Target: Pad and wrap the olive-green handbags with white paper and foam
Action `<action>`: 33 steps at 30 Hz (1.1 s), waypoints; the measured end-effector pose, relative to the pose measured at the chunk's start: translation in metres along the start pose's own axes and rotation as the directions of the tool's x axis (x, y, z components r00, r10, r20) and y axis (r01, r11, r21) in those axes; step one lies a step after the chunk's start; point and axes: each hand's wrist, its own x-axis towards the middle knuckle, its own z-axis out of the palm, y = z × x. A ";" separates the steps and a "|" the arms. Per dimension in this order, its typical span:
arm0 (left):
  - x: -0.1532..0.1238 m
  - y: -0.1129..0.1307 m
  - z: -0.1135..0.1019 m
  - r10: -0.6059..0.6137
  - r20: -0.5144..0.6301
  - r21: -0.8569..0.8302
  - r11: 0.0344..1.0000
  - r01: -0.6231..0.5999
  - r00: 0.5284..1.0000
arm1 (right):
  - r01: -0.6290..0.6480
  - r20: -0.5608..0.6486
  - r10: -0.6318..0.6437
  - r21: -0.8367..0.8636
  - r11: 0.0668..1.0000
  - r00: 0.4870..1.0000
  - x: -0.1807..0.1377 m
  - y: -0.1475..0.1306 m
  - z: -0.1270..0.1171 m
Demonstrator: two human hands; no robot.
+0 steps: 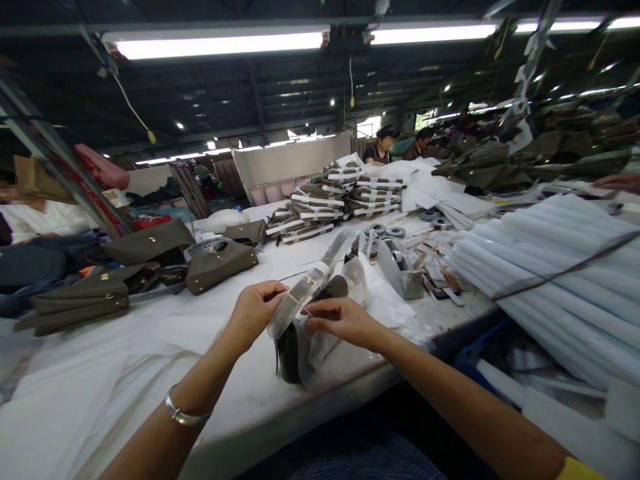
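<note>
Left hand [255,313] and right hand [345,321] both pinch the plastic-wrapped strap [307,288] of the dark handbag [290,350]; tape dispenser [400,270] at 2 o'clock.

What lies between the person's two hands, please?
In the head view, the plastic-wrapped strap of the dark bag runs between the left hand and right hand; both touch its wrap.

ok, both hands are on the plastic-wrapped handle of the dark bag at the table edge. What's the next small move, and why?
Probably smooth the loose plastic down with the right hand while the left hand pinches the wrapped handle. The plastic looks bunched and hangs slack beside the dark bag. The bag stands near the edge of the table, so one hand should steady it.
</note>
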 end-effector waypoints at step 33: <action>-0.001 0.017 0.014 -0.144 0.424 -0.245 0.932 0.266 0.894 | 0.194 -0.239 -0.264 -0.279 0.940 0.935 -0.037 0.016 0.003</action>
